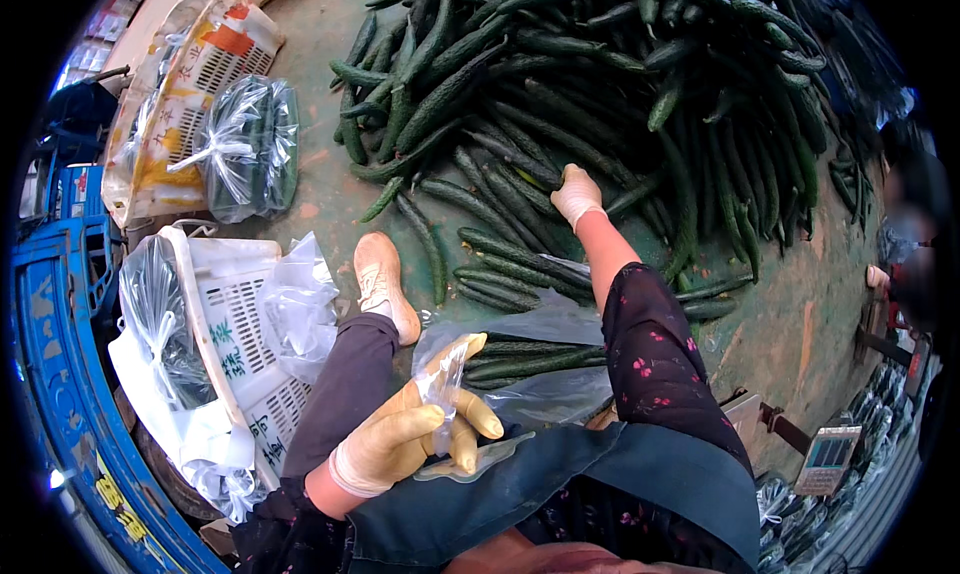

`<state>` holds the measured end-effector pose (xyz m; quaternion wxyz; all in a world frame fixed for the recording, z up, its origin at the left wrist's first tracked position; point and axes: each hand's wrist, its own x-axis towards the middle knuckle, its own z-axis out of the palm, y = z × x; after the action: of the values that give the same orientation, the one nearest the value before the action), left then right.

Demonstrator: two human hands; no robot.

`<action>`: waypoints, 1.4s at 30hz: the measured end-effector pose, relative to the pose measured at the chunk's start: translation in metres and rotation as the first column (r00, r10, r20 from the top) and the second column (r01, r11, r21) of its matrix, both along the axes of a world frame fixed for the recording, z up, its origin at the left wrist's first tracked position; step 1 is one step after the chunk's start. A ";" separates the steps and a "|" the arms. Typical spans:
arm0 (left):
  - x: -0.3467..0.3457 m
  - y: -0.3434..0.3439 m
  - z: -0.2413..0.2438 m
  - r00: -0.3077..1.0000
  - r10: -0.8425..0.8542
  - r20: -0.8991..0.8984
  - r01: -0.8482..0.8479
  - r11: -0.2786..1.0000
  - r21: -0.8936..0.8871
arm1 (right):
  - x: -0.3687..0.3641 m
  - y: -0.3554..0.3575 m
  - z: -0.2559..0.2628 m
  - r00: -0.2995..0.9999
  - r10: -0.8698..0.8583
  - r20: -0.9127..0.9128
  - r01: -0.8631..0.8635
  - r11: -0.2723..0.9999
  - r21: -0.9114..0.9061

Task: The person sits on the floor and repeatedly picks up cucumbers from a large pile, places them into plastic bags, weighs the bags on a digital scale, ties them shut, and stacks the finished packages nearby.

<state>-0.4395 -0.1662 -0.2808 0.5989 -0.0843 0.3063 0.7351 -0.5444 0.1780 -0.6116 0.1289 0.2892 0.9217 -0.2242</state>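
My left hand (405, 424), in a thin pale glove, is shut on the edge of a clear plastic bag (555, 398), with film bunched between its fingers. Several dark green cucumbers (540, 360) lie inside the bag, just beyond that hand. Reaching forward, my gloved right hand (579, 197) has its fingers closed around the end of a cucumber (517, 155) at the near side of a large heap (570, 56). Its fingertips are partly hidden. Between the bag and the heap rests a small group of cucumbers (525, 266), some with their ends at the film.
At left stand two plastic crates (199, 101) (240, 319), a tied bag of cucumbers (251, 150) and a blue vehicle (60, 304). Loose cucumbers lie by my shoe (382, 281). A scale display (829, 458) stands at right, near many bagged cucumbers (862, 454). Another person's hand (877, 276) shows at far right.
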 end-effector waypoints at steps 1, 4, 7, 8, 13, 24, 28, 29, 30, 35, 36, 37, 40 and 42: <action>0.001 0.000 0.000 1.000 0.009 0.004 -0.009 1.000 0.007 | 0.000 -0.003 0.000 0.998 -0.063 -0.028 0.062 0.997 -0.045; 0.003 0.003 0.002 1.000 0.021 0.013 -0.021 1.000 0.012 | -0.004 0.007 0.002 0.996 0.053 0.070 -0.043 0.988 -0.146; 0.003 0.003 0.003 1.000 0.004 0.018 -0.004 1.000 0.004 | -0.014 0.020 0.006 0.966 0.226 0.123 -0.207 0.967 -0.150; 0.003 0.004 0.002 1.000 0.005 0.022 -0.005 1.000 -0.005 | -0.020 0.023 0.011 0.943 0.286 0.171 -0.259 0.952 -0.162; 0.003 0.003 -0.001 1.000 0.031 0.003 -0.031 0.999 0.013 | 0.009 0.040 0.086 0.934 0.350 0.073 -0.255 0.794 -0.552; 0.015 -0.007 -0.014 0.990 0.107 -0.088 -0.101 0.992 0.071 | 0.202 0.002 0.243 0.990 0.029 -0.136 -0.136 -0.013 -0.991; 0.019 -0.003 -0.015 0.994 0.080 -0.076 -0.074 0.994 0.085 | 0.194 -0.036 0.278 0.928 -0.289 -0.234 -0.277 -0.117 -0.954; 0.019 -0.002 -0.014 0.995 0.071 -0.069 -0.066 0.995 0.077 | 0.185 -0.041 0.280 0.906 -0.339 -0.254 -0.295 -0.074 -0.953; 0.019 -0.002 -0.015 0.993 0.076 -0.089 -0.068 0.994 0.084 | 0.179 -0.050 0.278 0.899 -0.362 -0.244 -0.288 -0.071 -0.955; 0.001 -0.006 -0.019 0.975 0.220 -0.040 -0.217 0.974 0.065 | 0.194 -0.085 0.236 0.919 -0.132 -0.371 -0.356 0.121 -0.927; -0.002 -0.009 -0.020 0.974 0.224 -0.022 -0.222 0.971 0.091 | 0.204 -0.085 0.224 0.960 0.001 -0.281 -0.276 0.195 -0.941; -0.004 -0.011 -0.021 0.975 0.224 -0.001 -0.223 0.967 0.122 | 0.214 -0.083 0.210 0.977 0.123 -0.172 -0.200 0.282 -0.938; -0.002 -0.010 -0.020 0.969 0.211 -0.126 -0.207 0.977 0.041 | 0.236 -0.063 0.133 0.795 0.601 -0.083 -0.544 0.644 -0.538; 0.004 -0.008 -0.017 0.982 0.169 -0.081 -0.164 0.984 0.063 | 0.246 -0.049 0.116 0.768 0.638 0.062 -0.558 0.713 -0.424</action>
<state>-0.4352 -0.1741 -0.2976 0.5236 -0.0612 0.3030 0.7939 -0.2980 0.1291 -0.4958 0.3421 -0.0357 0.8850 -0.3138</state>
